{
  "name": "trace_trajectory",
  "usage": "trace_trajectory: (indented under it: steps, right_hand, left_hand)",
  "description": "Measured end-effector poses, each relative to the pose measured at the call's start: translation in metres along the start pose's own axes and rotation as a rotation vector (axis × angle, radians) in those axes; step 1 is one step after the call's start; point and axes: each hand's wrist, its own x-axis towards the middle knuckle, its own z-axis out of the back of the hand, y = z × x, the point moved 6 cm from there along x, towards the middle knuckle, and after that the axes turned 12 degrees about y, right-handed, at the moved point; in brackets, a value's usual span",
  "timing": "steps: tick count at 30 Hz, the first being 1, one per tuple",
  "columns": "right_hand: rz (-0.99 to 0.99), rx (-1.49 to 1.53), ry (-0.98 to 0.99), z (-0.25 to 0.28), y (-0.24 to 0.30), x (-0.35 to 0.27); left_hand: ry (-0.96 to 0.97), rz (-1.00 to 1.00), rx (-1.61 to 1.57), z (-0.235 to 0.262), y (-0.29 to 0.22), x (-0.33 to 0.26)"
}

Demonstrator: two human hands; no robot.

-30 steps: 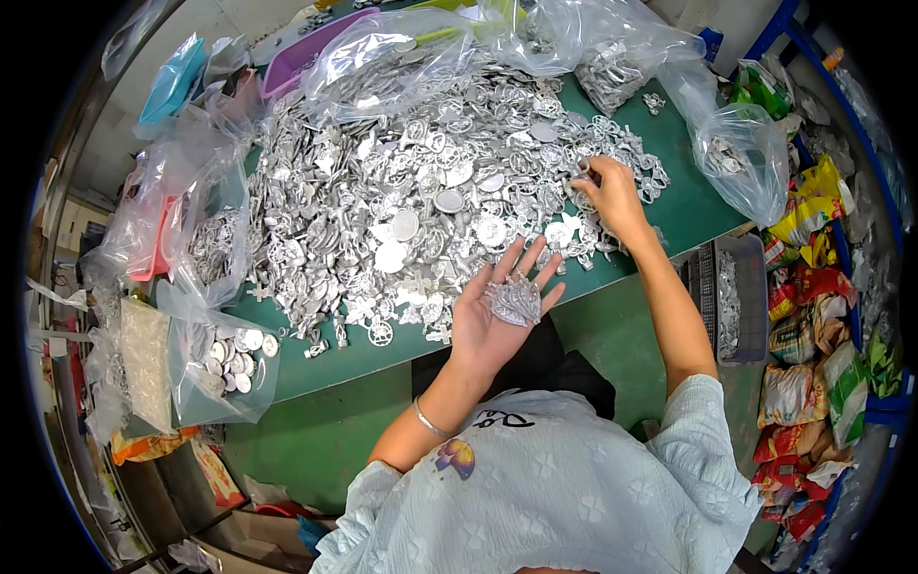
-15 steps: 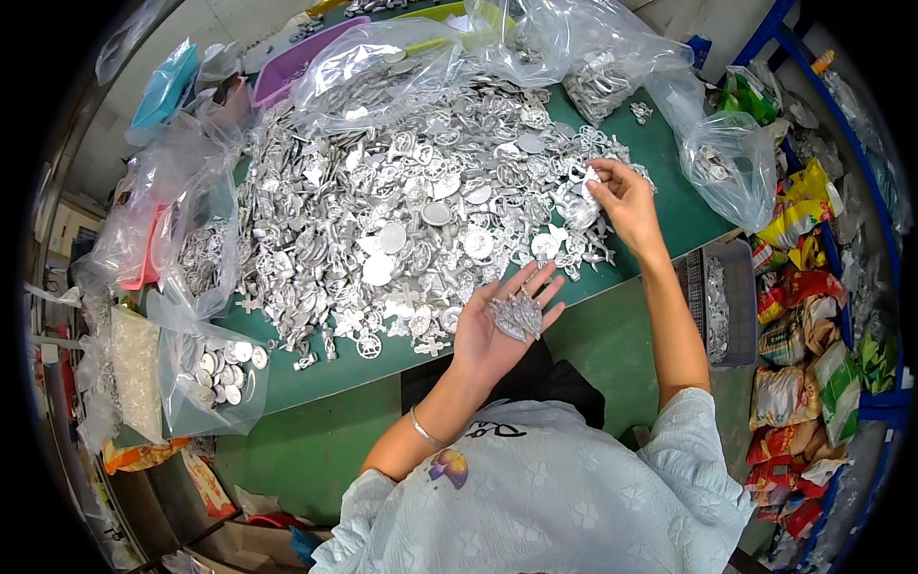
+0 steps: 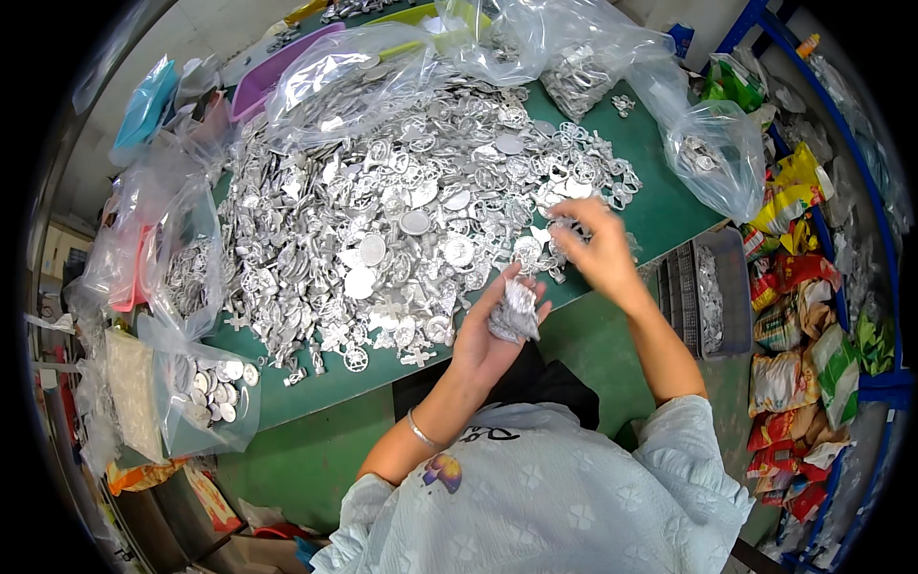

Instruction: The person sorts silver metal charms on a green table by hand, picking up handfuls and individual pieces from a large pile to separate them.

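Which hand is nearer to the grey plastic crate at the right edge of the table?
The right hand. It hovers over the pile's edge, just left of the grey crate. The left hand, cupping a small bunch of silver pieces, is farther left, near the table's front edge.

A green worktop (image 3: 660, 206) fills the middle of the view, its near edge running slantwise above a green floor (image 3: 316, 450). On the right stands a blue metal shelf frame (image 3: 865, 220) packed with bright red, yellow and green packets (image 3: 794, 287), and a grey slotted crate (image 3: 712, 297) sits on the floor just beside the worktop. On the left, clear plastic bags (image 3: 182, 277) crowd the edge of the worktop under even, bright light, with a pale floor (image 3: 210, 19) beyond the far edge.
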Motion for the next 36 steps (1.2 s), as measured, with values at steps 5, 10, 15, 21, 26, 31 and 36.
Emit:
trace_trajectory:
  steps: [5,10,15,21,26,31,36]
  right_hand:
    - [-0.137,-0.648,0.006,-0.01,-0.022,-0.016]
    - [-0.181,-0.572,0.042,-0.06,-0.01,-0.024]
    - [0.02,-0.417,0.011,-0.061,-0.003,-0.027]
    - [0.131,0.033,0.021,-0.018,-0.031,-0.019]
    - [-0.007,-0.617,-0.301,0.028,-0.071,0.024]
    - [0.048,-0.299,-0.202,0.007,-0.075,0.018]
    - [0.144,-0.084,0.029,-0.012,-0.031,-0.014]
  left_hand:
    - [0.178,0.172,-0.223,0.002,0.008,-0.005]
    - [0.14,0.201,-0.257,-0.004,0.014,-0.009]
    - [0.131,0.227,0.035,-0.009,0.021,-0.013]
    - [0.136,0.236,-0.021,-0.003,0.022,-0.01]
    - [0.123,0.246,0.014,-0.007,0.025,-0.005]
    - [0.117,0.214,0.062,-0.007,0.018,-0.002]
    - [0.059,0.164,0.138,-0.002,0.013,0.001]
